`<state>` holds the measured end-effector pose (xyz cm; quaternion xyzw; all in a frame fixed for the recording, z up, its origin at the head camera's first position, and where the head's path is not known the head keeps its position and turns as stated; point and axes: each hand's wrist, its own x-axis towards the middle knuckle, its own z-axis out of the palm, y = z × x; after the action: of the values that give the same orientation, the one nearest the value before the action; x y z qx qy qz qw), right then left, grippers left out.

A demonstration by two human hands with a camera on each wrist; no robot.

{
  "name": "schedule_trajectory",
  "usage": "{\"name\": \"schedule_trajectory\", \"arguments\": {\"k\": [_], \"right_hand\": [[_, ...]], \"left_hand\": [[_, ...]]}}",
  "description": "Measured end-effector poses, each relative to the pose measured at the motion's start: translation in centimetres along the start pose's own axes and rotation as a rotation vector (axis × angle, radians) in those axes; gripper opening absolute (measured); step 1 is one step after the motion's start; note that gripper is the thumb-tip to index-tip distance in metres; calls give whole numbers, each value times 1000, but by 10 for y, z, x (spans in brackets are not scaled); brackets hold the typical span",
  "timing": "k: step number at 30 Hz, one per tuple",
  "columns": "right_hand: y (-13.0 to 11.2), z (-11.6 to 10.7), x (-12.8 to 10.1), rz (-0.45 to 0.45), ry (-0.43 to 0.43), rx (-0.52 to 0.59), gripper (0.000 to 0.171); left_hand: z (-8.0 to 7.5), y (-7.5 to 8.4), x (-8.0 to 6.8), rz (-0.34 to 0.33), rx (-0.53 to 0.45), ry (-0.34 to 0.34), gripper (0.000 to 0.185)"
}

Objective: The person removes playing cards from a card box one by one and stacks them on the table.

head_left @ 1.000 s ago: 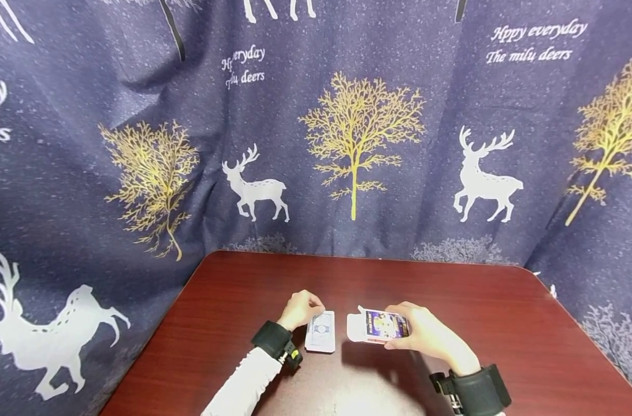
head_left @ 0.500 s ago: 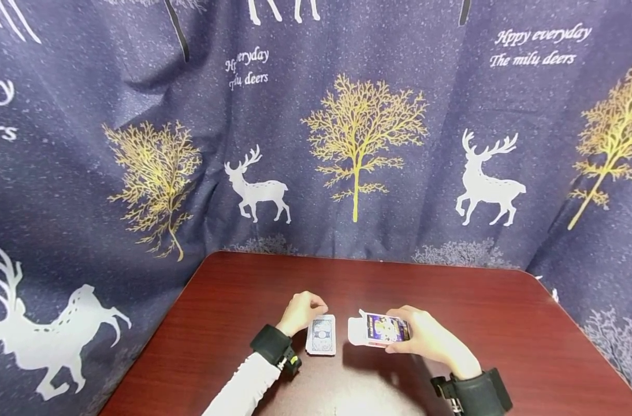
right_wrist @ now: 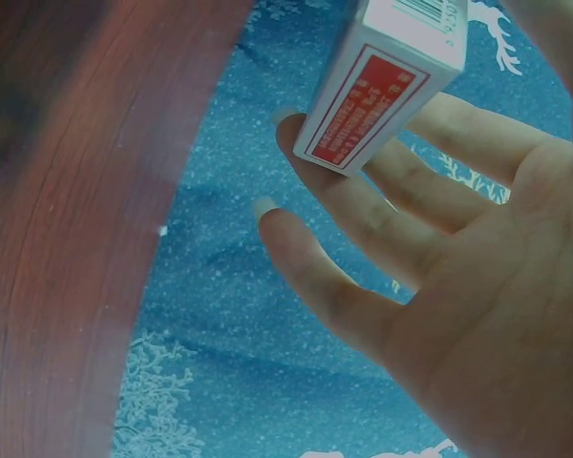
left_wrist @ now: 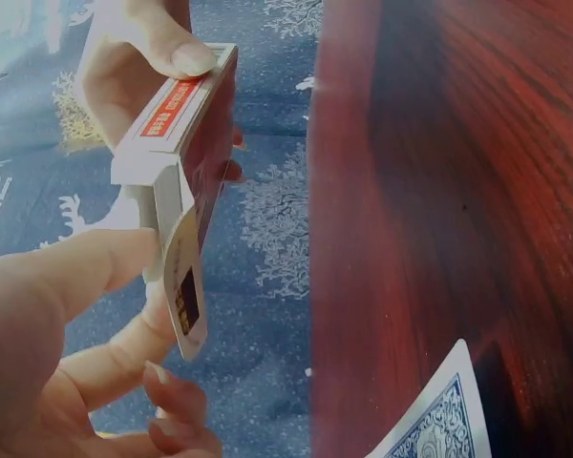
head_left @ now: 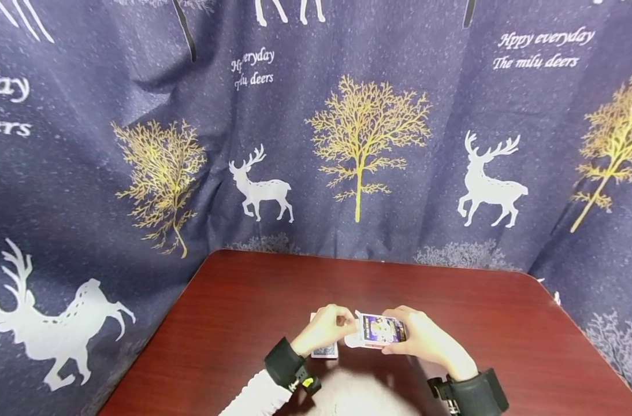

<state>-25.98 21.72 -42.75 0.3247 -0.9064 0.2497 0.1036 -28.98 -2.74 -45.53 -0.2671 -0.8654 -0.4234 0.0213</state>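
Since a second ago the left hand (head_left: 330, 330) has been brought off the stack of cards (head_left: 323, 348) and across to the open end of the card box (head_left: 379, 331), and the gap seen earlier between hand and box has been closed. The box is held above the table (head_left: 233, 312) by the right hand (head_left: 422, 338), with the thumb laid on one long edge and the fingers (right_wrist: 363, 205) curled under the other. Its end flap (left_wrist: 183, 286) is folded outward and is being pinched between the thumb and fingers of the left hand. What lies inside the box cannot be made out from any view; only the white inner wall at the mouth is shown. The stack of cards is left face down on the table beneath the left wrist, partly covered by it, and a blue-patterned corner of it (left_wrist: 439, 420) is seen in the left wrist view. A deer-printed curtain (head_left: 357, 127) is hung behind the table.
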Motion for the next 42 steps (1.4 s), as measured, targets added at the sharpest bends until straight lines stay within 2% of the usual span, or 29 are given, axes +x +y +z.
{"name": "schedule_trajectory", "arguments": {"k": [10,12,19,26,35,42], "right_hand": [[-7,-1,1,-34,3,-26,58],[-9,-2,2,-38,-5,-24,59],[-11,-4,2,-29,-11,-32,61],[-11,-5,2,-49,13,-43,61],[-12,-7,1,-44,14,-25,59],[-9,-2,0,-40,21,-8,57]], "left_hand": [[1,5,-4,-42,-28,-27,10],[2,5,-4,-58,-66,-36,10],[0,2,-6,-157,-290,-109,12],[-11,-5,-10,-165,-418,-149,19],[-29,-22,-16,-200,-520,-141,21],[-38,-31,-19,-215,-505,-142,23]]}}
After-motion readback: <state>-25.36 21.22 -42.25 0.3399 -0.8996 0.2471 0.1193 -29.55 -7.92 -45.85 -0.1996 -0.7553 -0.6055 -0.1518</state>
